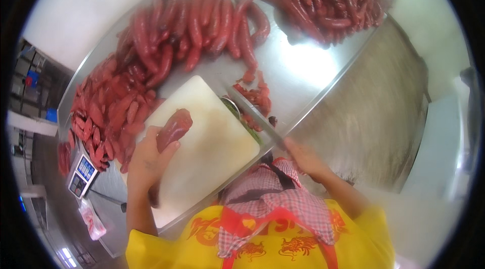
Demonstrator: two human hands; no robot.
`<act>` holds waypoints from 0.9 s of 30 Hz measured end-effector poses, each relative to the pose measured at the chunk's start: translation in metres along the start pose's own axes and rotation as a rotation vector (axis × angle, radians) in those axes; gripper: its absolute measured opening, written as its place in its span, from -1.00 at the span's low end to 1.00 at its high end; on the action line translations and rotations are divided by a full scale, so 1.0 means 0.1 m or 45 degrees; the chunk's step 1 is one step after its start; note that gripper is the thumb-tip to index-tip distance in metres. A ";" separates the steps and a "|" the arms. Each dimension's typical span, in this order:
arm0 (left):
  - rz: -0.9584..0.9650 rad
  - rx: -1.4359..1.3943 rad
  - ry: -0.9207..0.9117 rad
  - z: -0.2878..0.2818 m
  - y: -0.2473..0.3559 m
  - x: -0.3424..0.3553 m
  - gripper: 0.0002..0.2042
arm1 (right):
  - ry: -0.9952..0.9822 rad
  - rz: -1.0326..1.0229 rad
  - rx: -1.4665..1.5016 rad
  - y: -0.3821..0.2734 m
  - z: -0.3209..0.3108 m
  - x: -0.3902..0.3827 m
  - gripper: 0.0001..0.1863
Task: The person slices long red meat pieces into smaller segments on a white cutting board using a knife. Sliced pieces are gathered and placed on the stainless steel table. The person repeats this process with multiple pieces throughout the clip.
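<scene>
At left we distinguish a weighing scale (82, 177), a pink-and-white plastic bag (92, 221) near it, and blue objects (51, 115) beyond.

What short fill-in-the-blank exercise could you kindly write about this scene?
1. The right hand grips a ____.
2. The left hand holds a reddish sausage over the pale ____.
3. The main colour of the shirt is ____.
4. The scale shows on the ____ side of the picture.

Missing words: knife; cutting board; yellow; left.

knife (257, 115): 1 | cutting board (222, 142): 1 | scale (82, 176): 1 | sausages (217, 21): dozens
</scene>
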State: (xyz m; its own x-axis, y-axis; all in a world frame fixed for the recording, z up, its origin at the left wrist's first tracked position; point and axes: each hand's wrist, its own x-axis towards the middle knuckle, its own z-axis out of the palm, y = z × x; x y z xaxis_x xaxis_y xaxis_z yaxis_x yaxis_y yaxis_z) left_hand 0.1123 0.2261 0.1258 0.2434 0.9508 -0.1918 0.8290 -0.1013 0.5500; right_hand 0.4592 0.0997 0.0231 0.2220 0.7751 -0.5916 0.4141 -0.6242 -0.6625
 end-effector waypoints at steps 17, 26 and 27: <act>0.281 0.146 0.991 1.67 -0.27 -0.35 -0.65 | -0.319 -0.565 -0.680 -0.47 -0.31 0.36 -0.36; 0.331 0.173 1.103 1.74 -0.27 -0.30 -0.66 | -0.423 -0.939 -1.481 -1.28 -1.00 0.71 -0.39; 0.317 0.165 1.104 1.74 -0.26 -0.28 -0.66 | -0.453 -0.939 -1.500 -1.34 -0.97 0.76 -0.39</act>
State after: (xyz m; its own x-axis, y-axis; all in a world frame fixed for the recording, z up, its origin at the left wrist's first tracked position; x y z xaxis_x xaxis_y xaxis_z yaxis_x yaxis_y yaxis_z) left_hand 0.1711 0.1510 -0.0244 0.0025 0.7784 0.6278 0.8660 -0.3156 0.3878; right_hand 0.5060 0.2518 0.1108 -0.5177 0.7050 -0.4847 0.8510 0.4825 -0.2072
